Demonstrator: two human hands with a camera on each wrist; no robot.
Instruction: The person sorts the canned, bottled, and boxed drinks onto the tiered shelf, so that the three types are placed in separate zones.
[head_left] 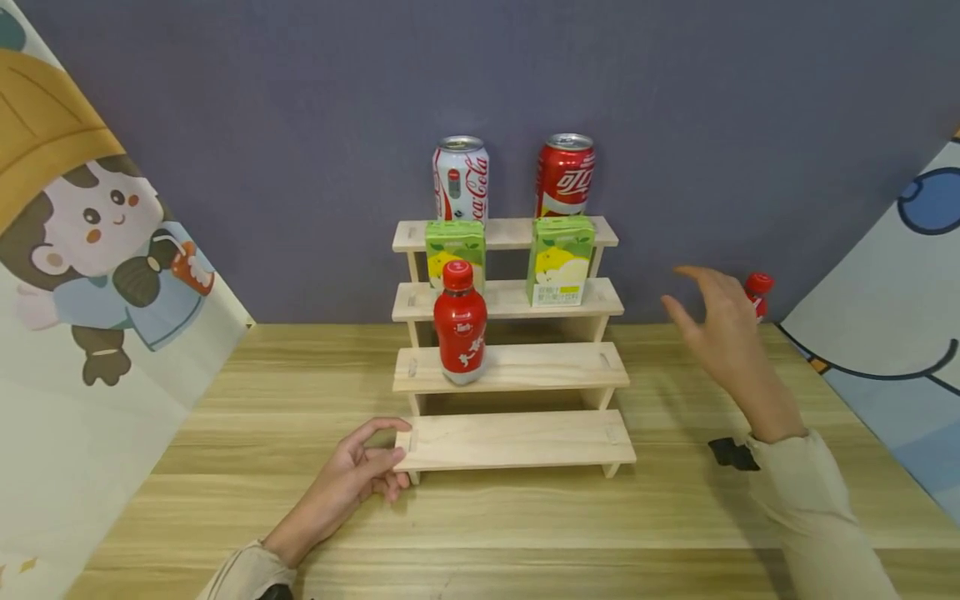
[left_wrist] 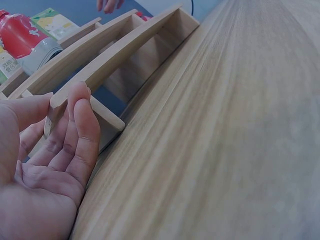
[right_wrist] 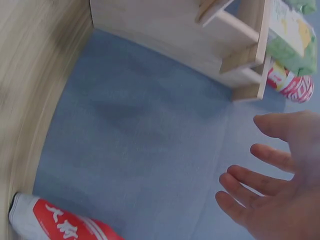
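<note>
My left hand [head_left: 352, 471] pinches the left end of the lowest step of a wooden tiered rack [head_left: 517, 442], thumb on top and fingers beneath. In the left wrist view the fingertips [left_wrist: 80, 95] wrap that board's corner. My right hand [head_left: 723, 337] is raised to the right of the rack with fingers spread, holding nothing. Behind it a red bottle [head_left: 759, 285] stands by the back wall, partly hidden by the hand; its lower part [right_wrist: 60, 220] shows in the right wrist view. Another red bottle [head_left: 460, 325] stands upright on the left of the second step from the bottom.
Two green juice cartons [head_left: 561, 262] stand on the third step, the left one partly behind the bottle. On the top step are a white cola can [head_left: 461, 179] and a red cola can [head_left: 566, 175]. A dark wall [head_left: 300, 167] rises behind; printed panels flank the wooden table [head_left: 300, 383].
</note>
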